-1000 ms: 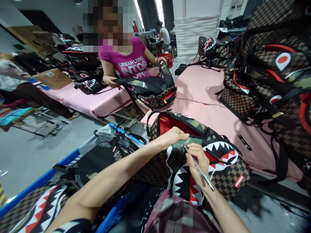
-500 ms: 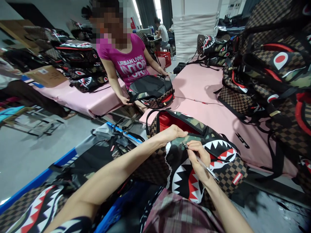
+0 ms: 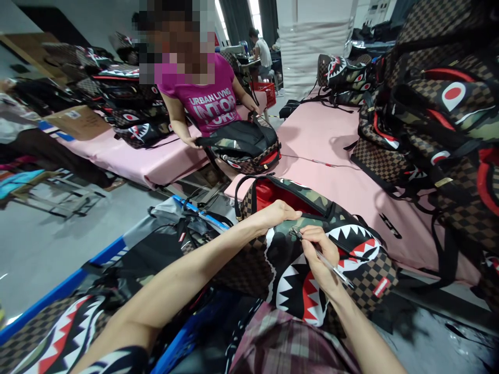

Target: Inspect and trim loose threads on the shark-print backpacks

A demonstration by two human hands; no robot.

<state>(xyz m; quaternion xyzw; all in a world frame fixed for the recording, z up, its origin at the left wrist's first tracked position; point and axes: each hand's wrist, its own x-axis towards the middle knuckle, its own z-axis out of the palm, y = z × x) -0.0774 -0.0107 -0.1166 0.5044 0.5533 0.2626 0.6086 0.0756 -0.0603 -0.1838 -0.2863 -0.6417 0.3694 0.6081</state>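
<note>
In front of me, at the table's near edge, lies a backpack (image 3: 374, 265) with brown checks, camouflage and a toothed shark mouth. Its top zip gapes, showing a red lining (image 3: 268, 196). My left hand (image 3: 281, 212) pinches the rim of that opening, thumb and fingers closed on the fabric. Between the fingers of my right hand (image 3: 322, 252) is a clear pen (image 3: 335, 270), held slantwise with its rear end toward me. The front of the pen meets a small metal zip pull (image 3: 295, 231) on the camouflage panel; the exact contact is hidden by my fingers.
Across the pink table (image 3: 315, 130) a person in a magenta shirt (image 3: 212, 98) handles another backpack (image 3: 249, 143). Piled backpacks (image 3: 440, 119) stand at the right. A blue crate (image 3: 97, 254) holding more bags is at my left. A loose black strap piece (image 3: 390, 226) lies on the table.
The co-worker's hands have shifted up and slightly left, lifting a strap of their backpack. My hands, the pen and my backpack have hardly moved.
</note>
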